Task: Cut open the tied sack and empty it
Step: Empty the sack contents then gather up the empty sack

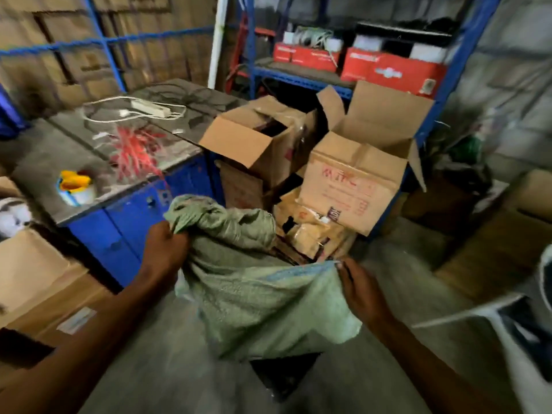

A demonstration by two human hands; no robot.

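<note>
Here the left hand [165,249] and right hand [360,289] grip the green sack [254,294]; box [352,186] lettering unreadable.

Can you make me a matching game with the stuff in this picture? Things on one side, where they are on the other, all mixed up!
Things:
1. sack
2. tape roll
3. power strip
4. red boxes

Places:
A. on the blue shelf at the back
B. held between the left hand and right hand
C. near the front edge of the table
D. far end of the table, with a white cord

Pairs: 1-B, 2-C, 3-D, 4-A
</note>
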